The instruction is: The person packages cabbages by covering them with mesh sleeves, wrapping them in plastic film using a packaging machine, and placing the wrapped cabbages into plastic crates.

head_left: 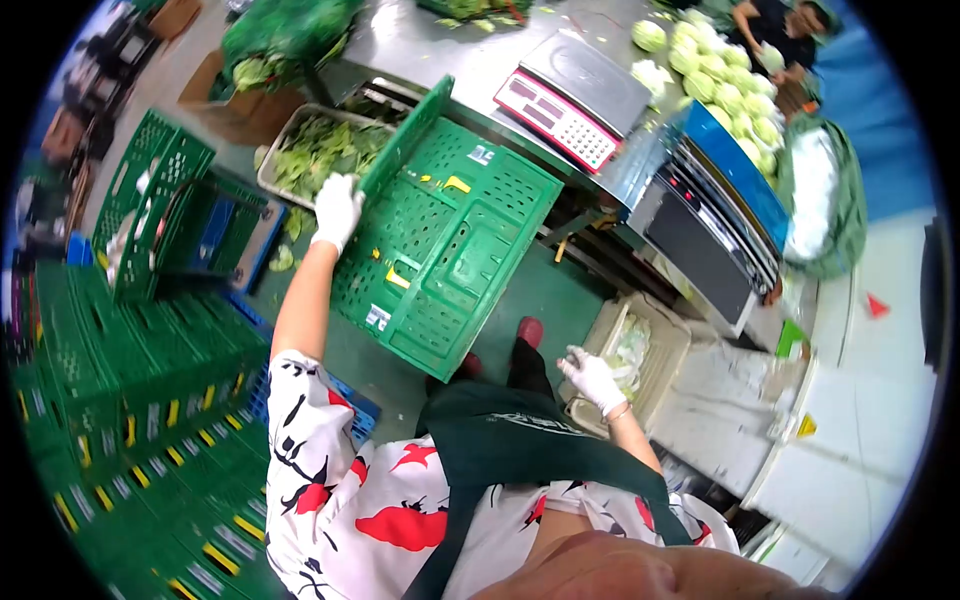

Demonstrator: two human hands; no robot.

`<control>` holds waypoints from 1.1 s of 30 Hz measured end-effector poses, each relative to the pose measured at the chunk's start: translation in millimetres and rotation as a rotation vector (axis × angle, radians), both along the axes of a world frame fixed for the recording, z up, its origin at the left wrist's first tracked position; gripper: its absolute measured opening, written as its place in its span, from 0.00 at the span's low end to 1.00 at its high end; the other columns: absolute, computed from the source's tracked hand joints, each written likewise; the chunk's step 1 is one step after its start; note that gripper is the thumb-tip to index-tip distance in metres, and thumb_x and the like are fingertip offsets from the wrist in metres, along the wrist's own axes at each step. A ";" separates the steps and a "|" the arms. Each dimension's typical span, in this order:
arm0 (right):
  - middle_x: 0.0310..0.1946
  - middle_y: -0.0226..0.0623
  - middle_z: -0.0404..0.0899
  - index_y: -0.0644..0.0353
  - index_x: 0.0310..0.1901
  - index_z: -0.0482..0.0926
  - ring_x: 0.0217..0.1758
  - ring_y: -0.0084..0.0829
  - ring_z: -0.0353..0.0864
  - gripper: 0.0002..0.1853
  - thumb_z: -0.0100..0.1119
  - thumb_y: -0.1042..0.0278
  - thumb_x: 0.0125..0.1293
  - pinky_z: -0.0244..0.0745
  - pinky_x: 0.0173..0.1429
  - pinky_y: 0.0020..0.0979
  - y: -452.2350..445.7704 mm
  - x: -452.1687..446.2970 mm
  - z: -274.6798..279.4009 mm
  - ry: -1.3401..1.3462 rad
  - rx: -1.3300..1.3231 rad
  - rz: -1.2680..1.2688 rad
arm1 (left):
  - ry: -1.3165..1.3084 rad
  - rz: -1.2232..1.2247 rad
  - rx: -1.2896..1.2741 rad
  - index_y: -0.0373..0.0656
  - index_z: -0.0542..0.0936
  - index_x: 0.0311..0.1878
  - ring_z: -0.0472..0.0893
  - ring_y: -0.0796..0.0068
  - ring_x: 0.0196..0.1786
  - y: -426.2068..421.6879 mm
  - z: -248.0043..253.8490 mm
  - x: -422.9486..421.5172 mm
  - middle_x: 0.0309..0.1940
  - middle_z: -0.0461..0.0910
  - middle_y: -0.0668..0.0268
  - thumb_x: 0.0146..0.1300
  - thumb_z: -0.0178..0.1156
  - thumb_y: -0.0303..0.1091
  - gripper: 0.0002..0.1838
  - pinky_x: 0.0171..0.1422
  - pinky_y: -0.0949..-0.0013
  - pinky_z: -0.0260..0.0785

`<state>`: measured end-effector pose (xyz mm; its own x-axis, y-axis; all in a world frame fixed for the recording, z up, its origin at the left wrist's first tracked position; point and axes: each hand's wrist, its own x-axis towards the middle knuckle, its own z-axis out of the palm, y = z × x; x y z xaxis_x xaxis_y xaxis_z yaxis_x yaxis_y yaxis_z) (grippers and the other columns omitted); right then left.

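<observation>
A green plastic folding crate point(455, 240) hangs tilted in front of me, with one side panel standing up and the others lying flat. My left hand point(339, 212), in a white glove, grips the crate by its left edge; the fingertips are partly hard to make out. On the other side, my right hand point(592, 381), also gloved, is off the crate with its fingers apart and nothing in them. Below it stands a pale bin point(665, 365) with cabbage leaves inside.
Stacked green crates point(130, 370) fill the left. Ahead is a metal table point(420, 40) with a red-edged scale point(560, 115) and piled cabbages point(715, 75). A leaf-filled tub point(268, 180) sits beside it. A label machine point(700, 235) stands right; a person point(775, 30) works beyond.
</observation>
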<state>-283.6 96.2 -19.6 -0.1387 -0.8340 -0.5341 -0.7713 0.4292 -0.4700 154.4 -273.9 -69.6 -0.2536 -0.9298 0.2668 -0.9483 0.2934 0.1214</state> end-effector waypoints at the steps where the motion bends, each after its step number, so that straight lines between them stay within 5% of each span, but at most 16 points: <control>1: 0.47 0.50 0.85 0.63 0.61 0.76 0.51 0.49 0.84 0.31 0.58 0.44 0.68 0.78 0.56 0.43 -15.6 -17.2 0.5 0.050 0.009 0.069 | 0.055 0.167 0.050 0.47 0.79 0.55 0.83 0.50 0.46 -0.7 2.4 4.7 0.41 0.84 0.54 0.63 0.65 0.43 0.20 0.50 0.52 0.74; 6: 0.48 0.51 0.84 0.65 0.61 0.76 0.52 0.46 0.85 0.30 0.61 0.48 0.68 0.78 0.56 0.40 -57.1 -91.1 7.2 0.111 -0.025 0.217 | 0.247 0.550 -0.020 0.44 0.77 0.58 0.82 0.50 0.45 10.1 1.0 -18.4 0.45 0.81 0.53 0.64 0.63 0.42 0.22 0.50 0.52 0.74; 8: 0.48 0.51 0.85 0.65 0.61 0.76 0.52 0.46 0.85 0.29 0.62 0.49 0.68 0.79 0.55 0.39 -72.0 -112.3 8.7 0.044 0.010 0.254 | 0.401 0.408 -0.225 0.41 0.75 0.61 0.80 0.49 0.47 33.1 -5.2 -55.0 0.45 0.80 0.53 0.63 0.61 0.37 0.23 0.52 0.51 0.73; 10: 0.47 0.49 0.85 0.64 0.61 0.76 0.50 0.48 0.85 0.30 0.60 0.47 0.68 0.79 0.54 0.42 -90.9 -121.0 5.4 -0.109 0.039 0.281 | 0.443 0.321 0.083 0.42 0.76 0.60 0.79 0.49 0.52 65.2 -19.2 -95.9 0.48 0.79 0.50 0.64 0.58 0.37 0.22 0.57 0.52 0.71; 12: 0.46 0.49 0.86 0.63 0.61 0.76 0.50 0.46 0.85 0.29 0.61 0.48 0.68 0.79 0.53 0.41 -123.7 -117.7 0.3 -0.159 -0.002 0.389 | 0.236 0.255 0.266 0.41 0.73 0.64 0.79 0.50 0.54 89.6 -88.2 -119.9 0.53 0.80 0.52 0.66 0.56 0.45 0.27 0.61 0.51 0.70; 15: 0.49 0.49 0.85 0.64 0.62 0.75 0.53 0.45 0.84 0.29 0.60 0.48 0.68 0.78 0.56 0.40 -190.7 -81.2 26.8 -0.149 -0.055 0.586 | 0.291 0.479 0.805 0.38 0.69 0.70 0.78 0.52 0.61 111.7 -127.3 -153.8 0.59 0.78 0.48 0.67 0.54 0.57 0.36 0.65 0.55 0.69; 16: 0.50 0.50 0.84 0.64 0.62 0.75 0.55 0.45 0.83 0.30 0.59 0.48 0.69 0.77 0.58 0.39 -209.9 -70.8 32.2 -0.164 -0.052 0.626 | 0.278 0.516 0.681 0.37 0.73 0.65 0.79 0.53 0.60 117.5 -133.2 -161.4 0.57 0.80 0.48 0.67 0.54 0.59 0.36 0.64 0.55 0.70; 18: 0.50 0.49 0.84 0.64 0.63 0.75 0.55 0.45 0.83 0.30 0.59 0.48 0.69 0.77 0.58 0.39 -242.3 -54.9 41.2 -0.175 -0.157 0.745 | 0.327 0.618 0.765 0.37 0.76 0.62 0.78 0.48 0.60 108.0 -120.1 -167.9 0.55 0.81 0.46 0.68 0.54 0.57 0.33 0.66 0.53 0.69; 19: 0.50 0.50 0.84 0.64 0.63 0.75 0.54 0.45 0.84 0.30 0.60 0.49 0.69 0.78 0.58 0.38 -257.5 -49.5 46.6 -0.172 -0.158 0.765 | 0.338 0.683 0.633 0.39 0.82 0.53 0.84 0.50 0.51 106.2 -117.5 -167.9 0.46 0.85 0.50 0.68 0.55 0.55 0.27 0.60 0.54 0.74; 23: 0.48 0.47 0.85 0.65 0.63 0.76 0.47 0.30 0.87 0.27 0.65 0.56 0.68 0.80 0.53 0.31 -323.0 -33.5 91.9 -0.415 -0.032 0.657 | 0.547 0.403 0.473 0.44 0.87 0.39 0.85 0.49 0.38 129.0 -38.2 -160.2 0.31 0.85 0.51 0.66 0.56 0.45 0.16 0.48 0.53 0.78; 25: 0.49 0.47 0.85 0.65 0.63 0.75 0.52 0.30 0.85 0.26 0.62 0.55 0.70 0.77 0.58 0.31 -359.9 -15.0 109.4 -0.374 -0.058 0.667 | 0.916 0.289 0.990 0.39 0.83 0.54 0.87 0.72 0.31 137.3 15.6 -167.2 0.31 0.88 0.58 0.71 0.55 0.37 0.17 0.39 0.67 0.81; 28: 0.47 0.52 0.85 0.66 0.61 0.76 0.54 0.40 0.85 0.28 0.60 0.51 0.69 0.77 0.59 0.34 -413.4 18.4 74.5 -0.325 -0.114 0.757 | 1.095 0.129 1.451 0.36 0.80 0.59 0.86 0.73 0.28 147.8 14.9 -197.5 0.27 0.87 0.59 0.74 0.51 0.37 0.19 0.36 0.71 0.81; 30: 0.47 0.55 0.84 0.67 0.55 0.80 0.53 0.50 0.83 0.28 0.58 0.47 0.67 0.75 0.59 0.39 -439.1 48.4 25.9 -0.255 -0.098 0.881 | 1.071 0.144 1.458 0.36 0.81 0.58 0.85 0.73 0.25 143.8 -17.9 -207.8 0.26 0.87 0.60 0.74 0.51 0.37 0.19 0.32 0.71 0.79; 33: 0.43 0.55 0.84 0.66 0.50 0.83 0.50 0.52 0.83 0.24 0.59 0.50 0.67 0.77 0.56 0.43 -456.0 87.5 -66.0 -0.104 -0.080 0.987 | 1.165 0.324 1.231 0.39 0.82 0.56 0.86 0.70 0.36 139.3 -39.9 -213.1 0.34 0.87 0.60 0.71 0.54 0.39 0.18 0.42 0.67 0.79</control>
<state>-196.1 -359.8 -85.6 0.6808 -0.5847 -0.4412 -0.7189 -0.4182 -0.5552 -58.7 -134.6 -109.4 -0.2348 -0.6832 -0.6915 -0.2021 -0.6615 0.7222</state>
